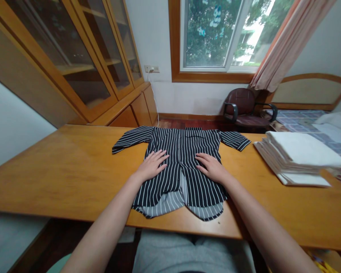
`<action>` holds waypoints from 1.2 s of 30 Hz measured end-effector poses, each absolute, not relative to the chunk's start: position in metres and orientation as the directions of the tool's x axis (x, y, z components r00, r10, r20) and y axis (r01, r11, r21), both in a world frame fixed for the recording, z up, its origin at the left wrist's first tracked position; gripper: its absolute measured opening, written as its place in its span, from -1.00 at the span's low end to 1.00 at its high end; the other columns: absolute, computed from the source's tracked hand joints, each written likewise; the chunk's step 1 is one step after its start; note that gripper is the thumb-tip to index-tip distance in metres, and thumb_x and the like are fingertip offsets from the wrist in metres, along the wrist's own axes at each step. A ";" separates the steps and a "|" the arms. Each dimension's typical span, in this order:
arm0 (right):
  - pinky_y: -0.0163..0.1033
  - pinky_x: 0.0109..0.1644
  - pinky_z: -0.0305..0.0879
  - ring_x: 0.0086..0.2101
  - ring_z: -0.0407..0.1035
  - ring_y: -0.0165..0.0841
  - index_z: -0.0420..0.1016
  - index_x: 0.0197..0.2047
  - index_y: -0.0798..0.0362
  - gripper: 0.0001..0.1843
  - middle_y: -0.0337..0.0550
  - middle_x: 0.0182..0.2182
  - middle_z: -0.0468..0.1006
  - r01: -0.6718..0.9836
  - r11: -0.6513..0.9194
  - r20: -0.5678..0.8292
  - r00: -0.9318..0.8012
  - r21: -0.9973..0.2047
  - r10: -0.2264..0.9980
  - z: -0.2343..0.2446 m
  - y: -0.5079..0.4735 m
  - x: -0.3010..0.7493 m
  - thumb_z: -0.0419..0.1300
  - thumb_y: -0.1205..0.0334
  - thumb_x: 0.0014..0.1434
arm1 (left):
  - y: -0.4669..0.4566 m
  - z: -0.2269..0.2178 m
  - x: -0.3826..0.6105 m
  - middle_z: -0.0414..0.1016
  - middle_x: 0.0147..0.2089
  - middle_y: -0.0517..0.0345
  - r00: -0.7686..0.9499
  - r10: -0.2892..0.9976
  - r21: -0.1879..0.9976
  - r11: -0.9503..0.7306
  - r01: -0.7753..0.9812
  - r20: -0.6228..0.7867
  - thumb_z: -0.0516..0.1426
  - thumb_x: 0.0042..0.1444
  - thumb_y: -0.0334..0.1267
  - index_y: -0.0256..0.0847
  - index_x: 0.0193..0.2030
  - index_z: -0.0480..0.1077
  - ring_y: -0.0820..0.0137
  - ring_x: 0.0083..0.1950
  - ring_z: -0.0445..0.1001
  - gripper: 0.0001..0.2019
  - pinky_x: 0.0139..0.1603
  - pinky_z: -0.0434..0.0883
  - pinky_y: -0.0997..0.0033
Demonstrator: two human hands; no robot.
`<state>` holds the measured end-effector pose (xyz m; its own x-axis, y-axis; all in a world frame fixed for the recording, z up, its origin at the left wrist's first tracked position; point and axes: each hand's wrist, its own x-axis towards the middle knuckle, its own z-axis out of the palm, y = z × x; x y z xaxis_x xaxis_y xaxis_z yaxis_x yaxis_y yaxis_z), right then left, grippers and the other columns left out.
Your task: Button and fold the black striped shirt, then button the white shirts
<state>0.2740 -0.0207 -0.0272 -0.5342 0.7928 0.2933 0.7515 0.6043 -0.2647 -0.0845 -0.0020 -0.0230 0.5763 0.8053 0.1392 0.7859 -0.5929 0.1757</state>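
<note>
A black shirt with white stripes lies spread on the wooden table, its collar end toward the far edge and its hem toward me. Both short sleeves stretch out to the sides. Below the middle the front parts, and the paler inner side of the back panel shows at the hem. My left hand rests flat on the left front of the shirt, fingers spread. On the right front lies my right hand, also flat with its fingers extended. Neither hand grips the cloth.
The wooden table runs across the view. A stack of folded white cloths sits at its right side. Beyond stand a glass-door cabinet, a dark red armchair and a bed. A pink curtain hangs by the window.
</note>
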 end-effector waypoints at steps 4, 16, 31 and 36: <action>0.13 0.33 0.21 0.25 0.25 -0.11 0.38 0.27 0.01 -0.54 0.01 0.27 0.37 0.748 0.612 0.306 -0.538 -0.257 0.786 -0.027 -0.021 0.274 0.08 0.07 0.37 | 0.001 -0.021 -0.086 0.14 0.47 0.07 0.599 0.784 0.198 -0.621 0.758 0.163 -0.04 0.39 0.01 -0.04 0.38 0.21 0.19 0.50 0.03 -0.51 0.49 -0.07 -0.06; 0.11 0.32 0.25 0.23 0.30 -0.13 0.37 0.28 -0.03 -0.54 -0.03 0.24 0.42 0.746 0.590 0.338 -0.494 -0.309 0.801 -0.034 -0.021 0.274 0.09 0.09 0.36 | -0.083 0.036 -0.041 0.47 -0.11 0.05 0.706 0.679 0.281 -0.730 0.623 0.200 0.14 0.28 -0.04 -0.17 -0.09 0.44 0.23 -0.03 0.39 -0.76 -0.06 0.40 0.22; 0.10 0.33 0.26 0.22 0.31 -0.14 0.46 0.18 0.00 -0.61 -0.04 0.21 0.45 0.735 0.581 0.338 -0.479 -0.350 0.810 -0.033 -0.021 0.275 0.11 0.14 0.34 | -0.075 0.026 -0.045 0.50 -0.27 0.20 0.505 0.854 0.899 -0.116 0.422 -0.127 0.15 0.22 -0.12 -0.20 -0.20 0.47 0.39 -0.23 0.45 -0.80 -0.16 0.36 0.39; 0.09 0.32 0.27 0.21 0.33 -0.15 0.48 0.16 0.00 -0.63 -0.03 0.20 0.46 0.730 0.582 0.342 -0.477 -0.360 0.810 -0.034 -0.020 0.275 0.12 0.14 0.33 | -0.071 0.010 -0.047 0.49 -0.36 0.21 0.557 0.798 0.957 0.081 0.279 -0.230 0.07 0.28 -0.05 -0.21 -0.08 0.36 0.42 -0.33 0.45 -0.74 -0.23 0.39 0.39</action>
<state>0.2751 -0.0202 -0.0342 -0.4771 0.8097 0.3416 0.7297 0.5816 -0.3595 -0.0467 -0.0712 0.0101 0.5567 0.7983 -0.2299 0.2793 0.0808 0.9568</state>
